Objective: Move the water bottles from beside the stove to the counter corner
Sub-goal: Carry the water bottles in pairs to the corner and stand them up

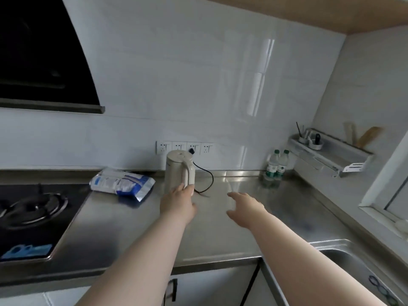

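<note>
Both water bottles point(277, 165) already stand together in the desk point(220, 228) corner, so that looks done. Now the left hand point(177, 200) has its fingers curled round the kettle point(180, 168) handle, probably to shift it. The right hand point(244, 206) hovers, fingers loosely spread, empty.

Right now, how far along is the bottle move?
Looks done: both water bottles stand upright together in the counter corner, and none shows beside the stove, only a bag. In hand: the left grip holds the kettle handle; the right grip hovers open. Nothing appears left.
</note>
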